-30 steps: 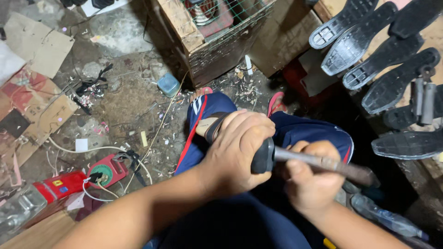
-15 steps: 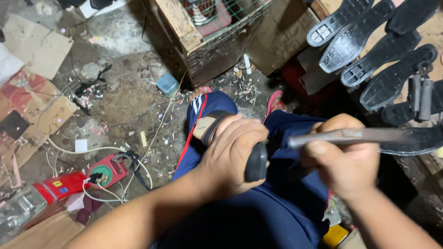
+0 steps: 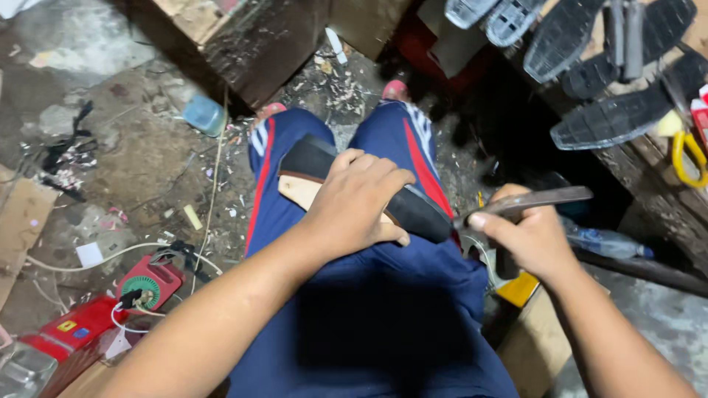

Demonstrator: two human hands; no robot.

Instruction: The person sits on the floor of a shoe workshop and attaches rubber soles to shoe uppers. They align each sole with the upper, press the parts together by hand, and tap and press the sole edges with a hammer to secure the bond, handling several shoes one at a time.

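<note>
Head view, left hand: my left hand is pressed down over a shoe sole, fingers curled over its far edge, pinning it flat across my lap.
Head view, the sole: black on the top face with a pale tan layer showing at the end nearest my left wrist; it lies across the blue trousers with red stripes, its dark tip poking out just right of my fingers.
Head view, right hand: my right hand is wrapped tight round a long metal tool, thumb on top; the blade points away to the right, its near end just beside the sole's tip.
Head view, beyond the right hand: a row of black soles on the surface, yellow-handled scissors beside them.
Head view, left of the left hand: a red round device with white cable on the littered floor.
</note>
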